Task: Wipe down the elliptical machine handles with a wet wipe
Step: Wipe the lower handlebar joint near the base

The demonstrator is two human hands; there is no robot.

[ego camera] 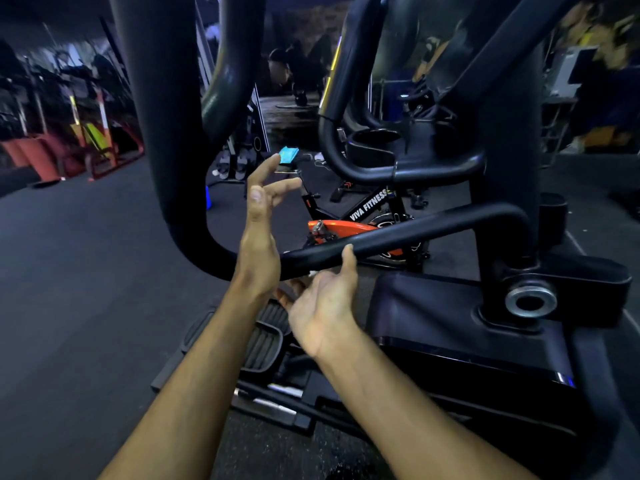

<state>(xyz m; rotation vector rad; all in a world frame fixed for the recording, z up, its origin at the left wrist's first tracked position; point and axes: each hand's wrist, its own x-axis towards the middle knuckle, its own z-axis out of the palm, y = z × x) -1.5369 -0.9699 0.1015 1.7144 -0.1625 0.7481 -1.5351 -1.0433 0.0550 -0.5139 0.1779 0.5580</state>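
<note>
Dim gym floor, bikes and racks behind. Wipe (312, 273): one, only a white scrap visible under the bar at frame centre, by the right hand; judged light, limp and damp, best taken bunched in the palm. Handles: one horizontal bar (408, 233) at centre, rigid and likely slick, plus one thick upright (162, 133) at upper left. Right hand (323, 306): palm up, thumb on the bar; whether it pinches the wipe cannot be told. Left hand (259, 220): fingers apart, holding nothing. One orange bike (346, 228) beyond.
</note>
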